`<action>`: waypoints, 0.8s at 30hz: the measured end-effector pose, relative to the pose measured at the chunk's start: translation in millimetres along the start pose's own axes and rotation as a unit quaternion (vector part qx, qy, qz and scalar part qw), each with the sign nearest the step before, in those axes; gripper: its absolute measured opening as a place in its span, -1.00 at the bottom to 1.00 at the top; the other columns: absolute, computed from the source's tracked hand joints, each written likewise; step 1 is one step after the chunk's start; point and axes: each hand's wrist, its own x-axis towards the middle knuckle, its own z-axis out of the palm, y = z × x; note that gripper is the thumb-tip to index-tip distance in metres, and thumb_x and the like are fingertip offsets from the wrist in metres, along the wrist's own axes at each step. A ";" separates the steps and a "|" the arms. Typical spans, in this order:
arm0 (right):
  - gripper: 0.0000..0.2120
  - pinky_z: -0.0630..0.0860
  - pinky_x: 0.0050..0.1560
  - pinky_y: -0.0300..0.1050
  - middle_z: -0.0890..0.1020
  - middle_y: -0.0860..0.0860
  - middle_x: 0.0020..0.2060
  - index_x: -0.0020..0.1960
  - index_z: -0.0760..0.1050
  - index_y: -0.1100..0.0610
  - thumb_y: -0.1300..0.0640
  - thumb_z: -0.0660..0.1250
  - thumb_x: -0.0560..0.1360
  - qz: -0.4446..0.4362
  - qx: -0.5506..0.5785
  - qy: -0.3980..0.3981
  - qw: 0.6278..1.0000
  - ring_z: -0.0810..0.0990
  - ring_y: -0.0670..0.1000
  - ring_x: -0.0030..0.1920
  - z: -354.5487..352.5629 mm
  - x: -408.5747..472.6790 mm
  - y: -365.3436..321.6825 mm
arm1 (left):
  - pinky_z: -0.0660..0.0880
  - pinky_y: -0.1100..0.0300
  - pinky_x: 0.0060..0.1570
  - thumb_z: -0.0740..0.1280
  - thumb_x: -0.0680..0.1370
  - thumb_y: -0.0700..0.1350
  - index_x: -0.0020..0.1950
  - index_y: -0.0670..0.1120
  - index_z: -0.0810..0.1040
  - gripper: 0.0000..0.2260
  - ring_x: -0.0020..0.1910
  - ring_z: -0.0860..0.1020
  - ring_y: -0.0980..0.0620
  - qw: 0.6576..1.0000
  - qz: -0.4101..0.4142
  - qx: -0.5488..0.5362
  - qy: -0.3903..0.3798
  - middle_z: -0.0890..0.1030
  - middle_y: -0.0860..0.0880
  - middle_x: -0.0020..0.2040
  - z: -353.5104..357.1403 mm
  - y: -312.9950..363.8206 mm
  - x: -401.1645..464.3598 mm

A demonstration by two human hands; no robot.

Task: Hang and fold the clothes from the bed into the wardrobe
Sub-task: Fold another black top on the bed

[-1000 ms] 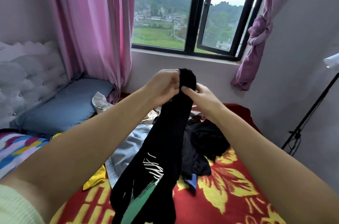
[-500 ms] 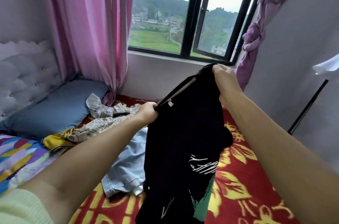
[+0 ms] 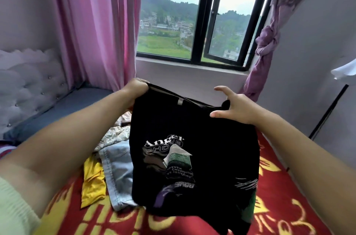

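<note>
A black printed T-shirt [image 3: 192, 157] hangs spread out in front of me above the bed. My left hand [image 3: 135, 91] grips its top edge at the left corner. My right hand [image 3: 234, 107] holds the right end of that edge, thumb and some fingers splayed while the cloth bunches at the palm. Under the shirt, on the red and yellow bedspread [image 3: 285, 206], lie light blue jeans [image 3: 117, 173], a yellow garment [image 3: 92, 182] and a pale patterned garment [image 3: 113, 132]. The wardrobe is out of view.
A blue pillow [image 3: 63, 107] and a tufted headboard [image 3: 25, 82] are at the left. Pink curtains [image 3: 100, 28] flank a window [image 3: 194, 23] straight ahead. A black stand pole [image 3: 327, 109] leans by the right wall.
The shirt went from a bunched strip to being spread wide. My hands moved apart along its top edge, and the printed front now faces me.
</note>
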 end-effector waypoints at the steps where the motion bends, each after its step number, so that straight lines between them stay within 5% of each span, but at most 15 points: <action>1: -0.26 0.43 -0.05 -0.14 0.53 -0.05 -0.14 0.38 0.22 -0.19 -0.36 0.37 0.30 -0.032 -0.007 0.014 0.999 0.54 -0.05 -0.15 3.5 -0.8 1.0 | 0.23 0.41 -0.58 0.07 0.38 -0.39 -0.35 -0.13 0.49 -0.73 -0.66 0.31 0.09 1.000 -0.005 0.019 -0.012 0.37 -0.02 -0.55 -7.9 2.1 1.7; 5: -0.59 0.44 -0.05 -0.10 0.52 -0.10 -0.18 0.21 0.41 -0.12 -0.06 0.37 0.38 -0.075 0.001 0.060 0.995 0.52 0.00 -0.17 2.5 -1.5 6.0 | 0.26 0.25 -0.40 0.17 0.32 -0.27 -0.06 -0.10 0.53 -0.74 -0.48 0.32 0.07 0.990 0.005 0.117 -0.080 0.37 -0.03 -0.40 -36.5 6.9 4.1; 8: -0.63 0.49 -0.04 -0.01 0.55 -0.08 -0.18 0.18 0.44 -0.05 0.07 0.36 0.38 -0.076 -0.022 0.044 0.996 0.53 0.02 -0.18 -1.0 -1.0 9.6 | 0.22 0.33 -0.53 0.19 0.25 -0.17 -0.12 -0.14 0.54 -0.75 -0.57 0.30 0.12 0.989 0.048 0.125 -0.067 0.37 0.03 -0.50 -34.9 8.2 -3.3; 12: -0.79 0.36 -0.11 -0.23 0.59 -0.03 -0.19 0.04 0.52 0.08 0.22 0.35 0.42 0.015 0.062 0.161 0.985 0.54 0.01 -0.18 -16.0 6.2 16.7 | 0.22 0.34 -0.59 0.20 0.34 -0.14 -0.21 -0.17 0.49 -0.86 -0.61 0.31 0.12 0.991 0.081 0.081 -0.064 0.37 0.04 -0.53 -30.0 5.6 -10.5; 14: -0.85 0.30 -0.18 -0.25 0.58 -0.01 -0.23 -0.02 0.56 0.13 0.27 0.31 0.43 0.071 0.053 0.180 0.980 0.51 0.02 -0.20 -22.6 8.7 22.1 | 0.27 0.32 -0.57 0.24 0.34 -0.05 -0.16 -0.21 0.53 -0.75 -0.57 0.35 0.09 0.989 0.080 0.085 -0.092 0.40 0.00 -0.47 -32.9 7.3 -10.6; 17: -0.84 0.33 -0.28 -0.18 0.57 0.03 -0.27 -0.13 0.58 0.12 0.31 0.25 0.45 0.126 0.079 0.134 0.980 0.48 0.01 -0.23 -24.3 7.1 26.0 | 0.38 0.30 -0.50 0.33 0.44 0.03 -0.07 -0.26 0.58 -0.67 -0.48 0.46 0.07 0.979 0.097 0.103 -0.150 0.51 -0.04 -0.38 -35.7 16.3 -9.1; 21: -0.80 0.37 -0.36 -0.20 0.51 0.11 -0.28 -0.03 0.56 0.24 0.36 0.17 0.52 0.125 0.333 0.005 0.935 0.44 0.00 -0.35 -25.6 -2.0 28.7 | 0.31 0.39 -0.54 0.37 0.52 0.05 -0.15 -0.16 0.65 -0.72 -0.54 0.40 0.17 0.969 0.155 0.147 -0.122 0.48 0.05 -0.47 -52.0 26.2 -10.1; 24: -0.66 0.57 -0.32 -0.24 0.68 0.10 -0.18 0.10 0.59 0.25 0.05 0.41 0.44 0.107 0.428 -0.084 0.893 0.66 0.01 -0.26 -35.3 -3.8 32.4 | 0.28 0.39 -0.53 0.37 0.47 0.14 -0.18 -0.14 0.65 -0.66 -0.53 0.37 0.16 0.971 0.163 0.141 -0.101 0.46 0.04 -0.47 -71.6 28.5 -13.1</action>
